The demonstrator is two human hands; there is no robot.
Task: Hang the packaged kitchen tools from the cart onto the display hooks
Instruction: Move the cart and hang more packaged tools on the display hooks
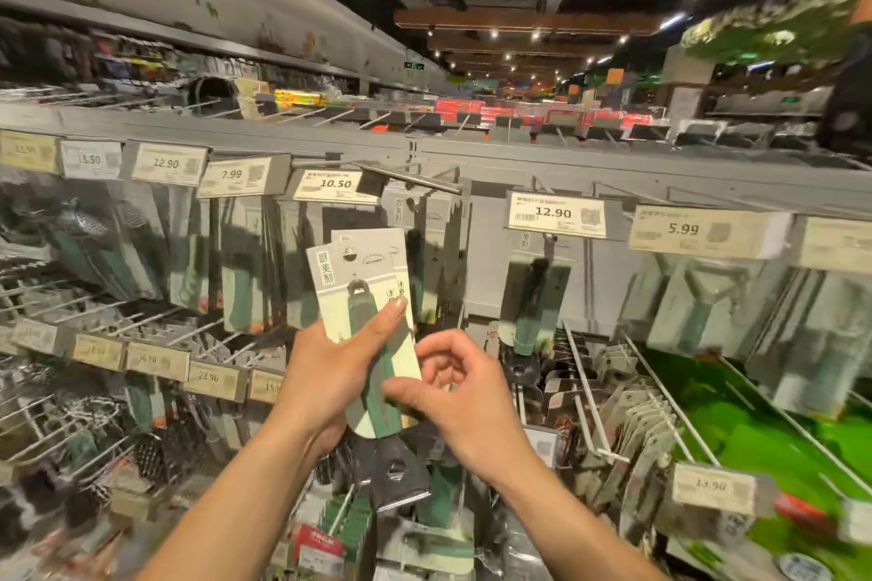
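My left hand (330,363) grips two packaged kitchen tools (363,297), pale cards with green handles, held upright in front of the display. My right hand (453,392) is at their lower right edge, thumb and curled fingers touching the front card. Above them a bare display hook (406,177) sticks out beside the 10.50 price tag (336,185). More of the same packages (424,259) hang just behind. The cart is not visible.
Rows of hooks with price tags and hanging tools fill the display left and right. A package (533,297) hangs under the 12.90 tag (557,215). White wire prongs (585,392) jut out low on the right. Green items (755,429) lie at the lower right.
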